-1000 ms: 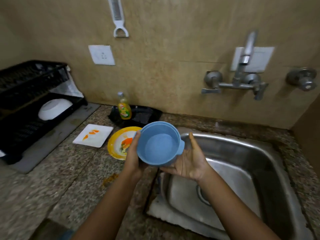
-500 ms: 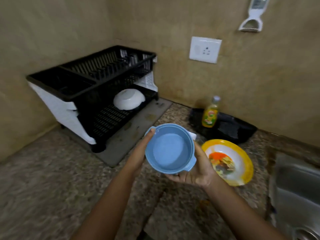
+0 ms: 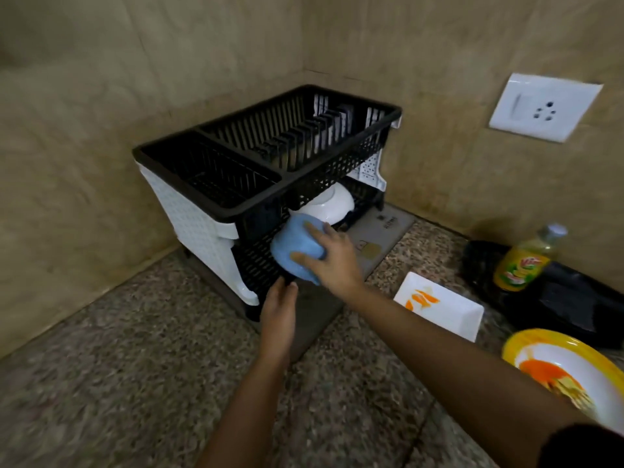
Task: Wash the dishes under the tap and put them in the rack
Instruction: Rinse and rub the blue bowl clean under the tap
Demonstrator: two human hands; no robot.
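Observation:
A black and white two-tier dish rack (image 3: 209, 211) stands in the counter's corner. My right hand (image 3: 332, 260) grips a blue bowl (image 3: 292, 243), turned upside down, at the front of the rack's lower shelf. My left hand (image 3: 278, 310) is just below the bowl, fingers touching its lower rim. A white bowl (image 3: 329, 201) lies upside down on the same lower shelf, right behind the blue one. The top tier holds nothing that I can see.
A dirty white square plate (image 3: 439, 305) and a yellow plate (image 3: 570, 369) with orange food lie on the granite counter to the right. A dish soap bottle (image 3: 526, 261) stands by a black tray (image 3: 574, 298). A wall socket (image 3: 543, 108) is above them.
The view swung left from the sink to the rack. The blue bowl went from upright between both hands to upside down at the rack's lower shelf.

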